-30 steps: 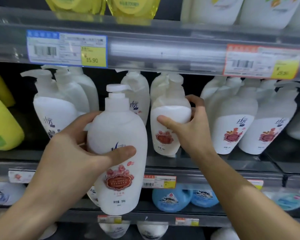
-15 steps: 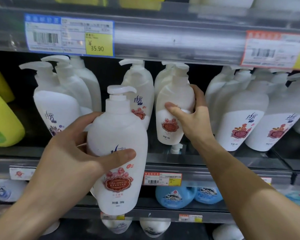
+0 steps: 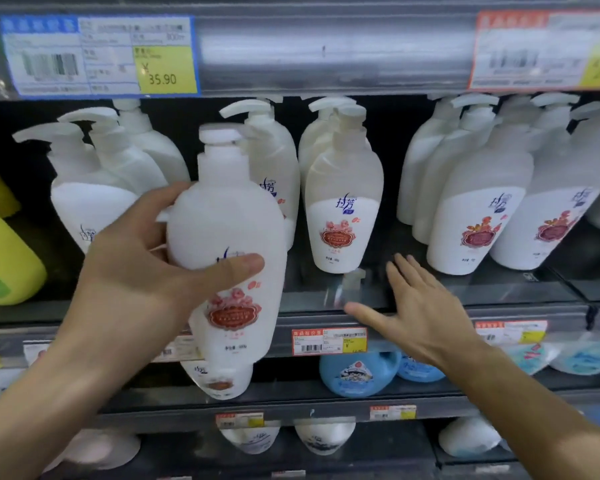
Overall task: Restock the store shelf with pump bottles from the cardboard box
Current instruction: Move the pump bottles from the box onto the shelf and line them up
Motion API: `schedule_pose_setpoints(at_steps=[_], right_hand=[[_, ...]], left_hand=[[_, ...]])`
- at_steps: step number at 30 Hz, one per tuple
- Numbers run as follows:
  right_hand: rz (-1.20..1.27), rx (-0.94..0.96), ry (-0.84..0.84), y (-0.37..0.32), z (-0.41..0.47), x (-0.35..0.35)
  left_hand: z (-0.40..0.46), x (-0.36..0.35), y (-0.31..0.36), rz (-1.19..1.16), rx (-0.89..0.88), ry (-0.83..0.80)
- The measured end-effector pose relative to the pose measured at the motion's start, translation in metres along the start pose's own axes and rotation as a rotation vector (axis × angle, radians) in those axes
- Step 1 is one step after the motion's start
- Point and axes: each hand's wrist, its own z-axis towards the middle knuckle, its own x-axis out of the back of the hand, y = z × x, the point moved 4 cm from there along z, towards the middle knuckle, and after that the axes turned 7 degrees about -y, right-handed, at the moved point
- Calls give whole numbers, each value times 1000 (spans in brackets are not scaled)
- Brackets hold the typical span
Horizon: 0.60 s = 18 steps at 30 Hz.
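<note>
My left hand (image 3: 142, 268) grips a white pump bottle (image 3: 232, 237) with a red flower label, held upright in front of the shelf (image 3: 430, 299). Behind it a row of like white pump bottles stands on the shelf; one bottle (image 3: 343, 206) stands alone at the centre. My right hand (image 3: 420, 313) hovers flat, fingers straight and spread, just below and right of that centre bottle, holding nothing. The cardboard box is out of view.
More white pump bottles (image 3: 492, 202) fill the shelf's right side and others (image 3: 94, 188) the left. A yellow bottle (image 3: 4, 258) sits at far left. Price tags (image 3: 101, 53) line the upper rail. Blue bottles (image 3: 357, 372) stand on the lower shelf.
My right hand has let go of the centre bottle, which now stands on the shelf, and dropped down to the right. My left hand has raised its bottle slightly.
</note>
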Motion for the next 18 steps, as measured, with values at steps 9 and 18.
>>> schedule_pose_setpoints(at_steps=[9,18], right_hand=[[-184,10,30,-1,1,-6],[-185,4,18,-1,2,-6]], left_hand=[[38,-23,0,32,-82,21],[68,-50,-35,102,-21,-7]])
